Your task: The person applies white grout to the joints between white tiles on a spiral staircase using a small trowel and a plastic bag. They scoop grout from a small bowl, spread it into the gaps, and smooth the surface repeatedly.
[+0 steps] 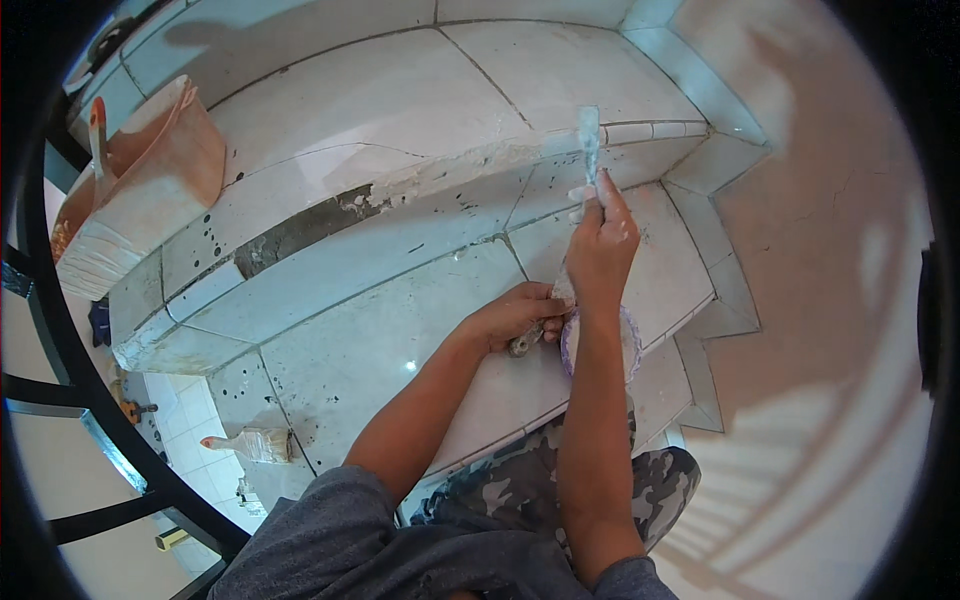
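My right hand [604,245] is closed around a putty knife [589,130], its pale blade pointing away from me at the step's edge. White paste shows on that hand's fingers. Lower and to the left, my left hand [520,318] grips a second paste-smeared putty knife [563,290], whose worn handle end sticks out below the fingers. Under my right wrist stands a round tub [625,345] with a purple rim, partly hidden by the forearm. White filler [450,170] is spread roughly along the step's nosing. Left of it runs a bare grey strip [305,232].
A pinkish bucket [165,185] stands on the upper step at left, with an orange-tipped brush handle [98,135] rising from it. A wide paintbrush [255,444] lies on the lower tread. Black railing [60,350] curves along the left; a plain wall [830,250] rises at right.
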Action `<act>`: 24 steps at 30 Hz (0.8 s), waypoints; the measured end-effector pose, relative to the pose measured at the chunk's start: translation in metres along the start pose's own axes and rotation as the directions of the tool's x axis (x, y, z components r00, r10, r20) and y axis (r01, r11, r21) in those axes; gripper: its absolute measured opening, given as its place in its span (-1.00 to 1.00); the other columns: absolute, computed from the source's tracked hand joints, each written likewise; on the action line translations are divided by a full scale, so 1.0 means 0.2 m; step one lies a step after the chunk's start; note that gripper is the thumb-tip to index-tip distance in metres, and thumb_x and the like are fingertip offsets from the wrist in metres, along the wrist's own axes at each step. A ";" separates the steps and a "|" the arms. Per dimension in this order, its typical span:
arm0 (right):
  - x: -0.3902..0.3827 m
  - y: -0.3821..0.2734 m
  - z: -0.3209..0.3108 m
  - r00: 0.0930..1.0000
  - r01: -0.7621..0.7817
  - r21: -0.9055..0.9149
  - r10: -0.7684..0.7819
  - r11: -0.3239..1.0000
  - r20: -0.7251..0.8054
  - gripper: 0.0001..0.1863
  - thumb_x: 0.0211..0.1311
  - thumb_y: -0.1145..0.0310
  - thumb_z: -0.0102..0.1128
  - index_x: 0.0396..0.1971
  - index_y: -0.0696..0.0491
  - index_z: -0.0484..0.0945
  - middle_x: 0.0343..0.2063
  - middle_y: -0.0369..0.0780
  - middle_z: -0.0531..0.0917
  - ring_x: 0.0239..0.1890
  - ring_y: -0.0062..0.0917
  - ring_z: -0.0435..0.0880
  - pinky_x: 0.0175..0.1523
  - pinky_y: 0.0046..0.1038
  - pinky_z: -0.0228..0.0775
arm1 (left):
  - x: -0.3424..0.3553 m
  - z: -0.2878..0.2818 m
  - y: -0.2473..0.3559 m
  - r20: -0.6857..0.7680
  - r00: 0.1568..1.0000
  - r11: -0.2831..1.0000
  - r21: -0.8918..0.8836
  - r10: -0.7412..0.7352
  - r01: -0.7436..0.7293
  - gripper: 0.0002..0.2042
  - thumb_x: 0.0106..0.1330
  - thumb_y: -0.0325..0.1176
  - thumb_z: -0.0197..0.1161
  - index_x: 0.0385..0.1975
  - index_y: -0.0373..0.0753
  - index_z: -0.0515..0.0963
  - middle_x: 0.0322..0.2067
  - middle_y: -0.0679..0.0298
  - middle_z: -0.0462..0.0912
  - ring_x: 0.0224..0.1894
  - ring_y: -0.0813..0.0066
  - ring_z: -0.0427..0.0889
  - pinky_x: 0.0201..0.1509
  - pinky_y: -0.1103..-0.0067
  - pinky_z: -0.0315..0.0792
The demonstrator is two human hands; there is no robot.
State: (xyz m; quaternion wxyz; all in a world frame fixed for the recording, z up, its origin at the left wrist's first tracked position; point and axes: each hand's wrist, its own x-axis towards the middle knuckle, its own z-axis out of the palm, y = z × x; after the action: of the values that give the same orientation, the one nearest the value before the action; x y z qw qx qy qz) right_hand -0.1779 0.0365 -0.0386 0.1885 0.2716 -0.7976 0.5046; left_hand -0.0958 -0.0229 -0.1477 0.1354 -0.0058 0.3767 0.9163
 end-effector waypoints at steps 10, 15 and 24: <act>0.14 -0.01 -0.17 0.973 -0.206 0.017 0.203 0.978 0.112 -0.67 0.33 0.51 0.08 0.04 0.17 0.63 -0.20 0.03 0.72 -0.18 -0.18 0.70 0.01 -0.31 0.48 | 0.02 0.04 0.00 -0.028 0.998 0.998 0.021 -0.051 0.051 -0.84 0.48 -0.31 0.15 -0.31 -0.25 0.50 -0.55 0.46 0.40 -0.52 0.67 0.38 -0.41 0.68 0.36; 0.24 0.13 -0.16 0.993 -0.112 -0.122 0.117 0.986 0.035 -0.67 0.32 0.51 0.08 0.04 0.18 0.63 -0.19 0.04 0.72 -0.21 -0.17 0.71 -0.02 -0.35 0.49 | 0.03 0.03 0.00 -0.011 0.999 0.998 0.034 -0.052 0.052 -0.85 0.48 -0.32 0.15 -0.30 -0.26 0.51 -0.54 0.45 0.41 -0.51 0.68 0.38 -0.41 0.68 0.36; -0.24 -0.12 0.01 0.989 0.002 0.197 -0.032 0.980 0.147 -0.67 0.36 0.45 0.15 0.06 0.27 0.59 -0.11 0.01 0.71 -0.05 -0.34 0.68 0.10 -0.38 0.46 | 0.01 0.02 -0.01 -0.190 0.979 0.995 0.079 0.075 -0.061 -0.77 0.40 -0.25 0.25 -0.20 -0.31 0.50 -0.48 0.36 0.54 -0.40 0.55 0.53 -0.31 0.61 0.44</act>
State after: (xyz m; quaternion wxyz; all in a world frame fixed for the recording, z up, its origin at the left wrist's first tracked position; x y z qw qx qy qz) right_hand -0.1266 0.0379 -0.0505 0.1046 0.3329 -0.7534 0.5574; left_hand -0.0976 -0.0183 -0.1457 0.0669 -0.0765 0.4209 0.9014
